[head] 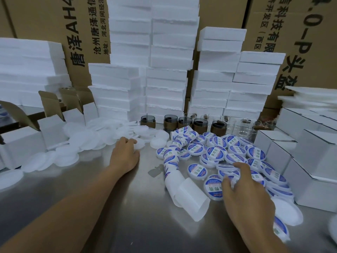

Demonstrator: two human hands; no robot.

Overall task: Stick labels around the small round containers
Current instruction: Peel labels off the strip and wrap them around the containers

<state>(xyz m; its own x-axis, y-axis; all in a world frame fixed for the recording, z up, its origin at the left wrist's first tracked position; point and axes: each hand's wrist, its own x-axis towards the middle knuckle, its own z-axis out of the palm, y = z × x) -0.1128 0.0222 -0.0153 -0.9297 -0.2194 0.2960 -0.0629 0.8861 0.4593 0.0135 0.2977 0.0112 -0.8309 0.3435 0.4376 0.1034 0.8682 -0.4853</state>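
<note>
I see both hands down on the steel counter [113,212]. The left hand [125,154] is stretched forward to the edge of a spread of plain white containers [87,141], its fingers bent over one white container [140,144]. I cannot tell whether they grip it or only touch it.

The right hand [244,183] is in the heap of labelled containers [215,154] on the right side of the counter, thumb and fingers curled round one labelled container [228,173] near the front of the heap. All of them show blue and white round labels.

Between the hands a label strip [171,161] snakes from the back of the heap toward me. Its near end is bare white backing [189,196], curled into a loose roll.

Behind the heap stand dark jars [170,121] and, to their right, clear glasses [244,125]. White foam boxes [164,79] are stacked along the back against brown cartons [82,33]. Small white cardboard boxes [310,152] sit just right of the heap.
</note>
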